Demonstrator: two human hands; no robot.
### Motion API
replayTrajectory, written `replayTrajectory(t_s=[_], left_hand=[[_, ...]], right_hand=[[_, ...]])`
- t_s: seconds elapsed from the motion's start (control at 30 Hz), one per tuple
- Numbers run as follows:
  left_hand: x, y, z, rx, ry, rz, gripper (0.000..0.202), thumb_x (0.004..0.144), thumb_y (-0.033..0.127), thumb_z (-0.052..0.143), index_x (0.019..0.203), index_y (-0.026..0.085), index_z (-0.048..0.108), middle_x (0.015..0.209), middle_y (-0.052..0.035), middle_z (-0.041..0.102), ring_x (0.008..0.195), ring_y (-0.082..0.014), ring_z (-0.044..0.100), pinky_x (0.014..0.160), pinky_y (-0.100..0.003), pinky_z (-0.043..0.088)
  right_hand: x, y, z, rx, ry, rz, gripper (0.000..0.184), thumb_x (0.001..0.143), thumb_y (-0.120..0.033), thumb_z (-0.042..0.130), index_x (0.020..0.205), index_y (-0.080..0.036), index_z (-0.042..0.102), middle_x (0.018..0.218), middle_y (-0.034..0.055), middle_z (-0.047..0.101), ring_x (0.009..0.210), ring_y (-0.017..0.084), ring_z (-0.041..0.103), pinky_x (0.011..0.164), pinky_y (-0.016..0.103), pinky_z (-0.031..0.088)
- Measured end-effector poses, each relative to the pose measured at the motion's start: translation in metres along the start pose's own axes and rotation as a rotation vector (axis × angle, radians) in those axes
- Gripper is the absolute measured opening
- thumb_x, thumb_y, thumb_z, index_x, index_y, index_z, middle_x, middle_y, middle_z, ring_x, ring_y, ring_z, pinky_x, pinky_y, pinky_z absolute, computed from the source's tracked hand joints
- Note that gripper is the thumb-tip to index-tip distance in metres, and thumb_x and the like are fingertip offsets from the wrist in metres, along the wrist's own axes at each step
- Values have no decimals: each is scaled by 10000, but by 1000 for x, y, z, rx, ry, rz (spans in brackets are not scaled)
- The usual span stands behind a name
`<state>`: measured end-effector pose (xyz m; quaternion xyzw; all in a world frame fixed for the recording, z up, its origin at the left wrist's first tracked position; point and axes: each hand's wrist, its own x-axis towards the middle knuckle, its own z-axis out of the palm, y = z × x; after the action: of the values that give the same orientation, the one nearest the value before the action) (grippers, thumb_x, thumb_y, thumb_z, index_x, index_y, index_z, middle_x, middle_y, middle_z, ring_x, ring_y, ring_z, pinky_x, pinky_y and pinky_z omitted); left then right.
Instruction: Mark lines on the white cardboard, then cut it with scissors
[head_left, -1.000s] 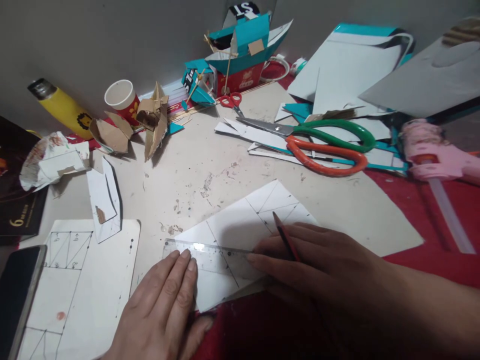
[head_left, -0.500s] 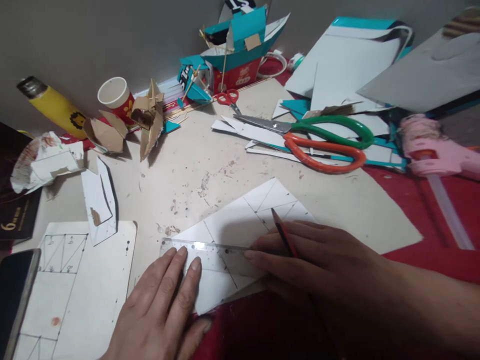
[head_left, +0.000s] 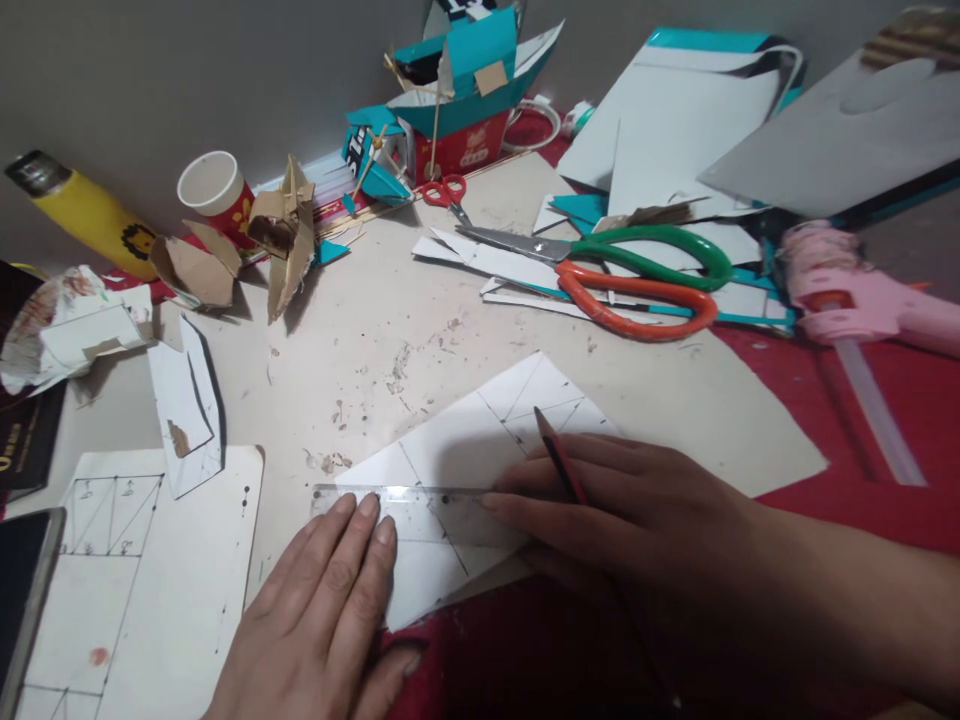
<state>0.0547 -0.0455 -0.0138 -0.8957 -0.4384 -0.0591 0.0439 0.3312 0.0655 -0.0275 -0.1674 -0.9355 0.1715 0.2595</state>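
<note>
A clear ruler [head_left: 429,522] lies across a white piece of card [head_left: 442,450] marked with pencil lines and triangles. My left hand [head_left: 322,600] rests flat on the ruler's left end, fingers stretched out. At the other end, the fingertips of my right hand [head_left: 637,510] touch the ruler. A dark red pencil [head_left: 559,452] sits between that hand's fingers, its point toward the upper part of the card. The right hand's lower fingers are in shadow. To the left, another white sheet [head_left: 187,590] carries similar drawn lines.
Large scissors with green and orange handles [head_left: 637,315] lie on card strips behind the hands. A pink glue gun [head_left: 832,290] is at right, a phone [head_left: 26,600] at lower left. Farther back stand a teal model boat [head_left: 480,110], a paper cup [head_left: 217,205] and a yellow bottle [head_left: 94,215].
The whole view has shifted slightly, so most things appear a little farther left. Both hands, the ruler and the pencil keep nearly the same places on the card.
</note>
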Motion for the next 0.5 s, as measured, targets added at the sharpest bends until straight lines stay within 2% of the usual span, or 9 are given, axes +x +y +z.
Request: replayTrajectory(t_s=[0.23,0.5], left_hand=[[1,0,-1,-2,-8,7,521,950,345,540,1353,15,521,1422,-187,527,1355,-334,411,1147,-403,250],[-3,2,3,-25,7,-35,550,945,339,542,1407,49,473,1470,-168,484,1407,-317,356,1175,-405,230]], right_hand=[[0,-2,0,-22,17,38,288,896,-116,587,1169,-199,551,1001,58,692,840,172,642,697,289,537],[1,0,-1,-42,0,17,258,917,-143,568,1164,-215,551,1025,67,706,858,191,649,698,316,549]])
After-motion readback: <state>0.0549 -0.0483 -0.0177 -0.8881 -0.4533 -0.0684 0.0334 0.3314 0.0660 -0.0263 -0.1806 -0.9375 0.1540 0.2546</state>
